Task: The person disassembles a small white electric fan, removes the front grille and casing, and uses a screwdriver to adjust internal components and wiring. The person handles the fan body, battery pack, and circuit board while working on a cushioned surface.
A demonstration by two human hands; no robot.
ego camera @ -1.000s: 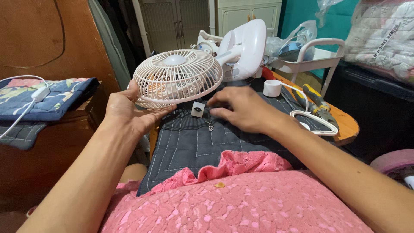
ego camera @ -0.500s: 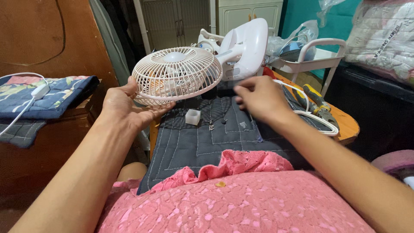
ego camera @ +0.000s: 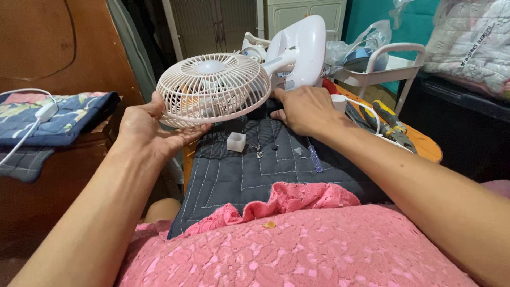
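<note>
- Fan (ego camera: 212, 87): white grille tilted above the quilted mat (ego camera: 265, 170), its rim cupped in my left hand (ego camera: 146, 130); a loose grip could drop it.
- Right hand (ego camera: 303, 109): apparently empty, fingers resting near the fan's base.
- Screws (ego camera: 260, 153), small white cap (ego camera: 236, 142): loose underneath; easily scattered.

A dark quilted mat (ego camera: 276, 170) covers the wooden table (ego camera: 425, 146) — small white cube (ego camera: 236, 142), loose screws (ego camera: 260, 153), blue-handled screwdriver (ego camera: 314, 158) near its middle.
</note>
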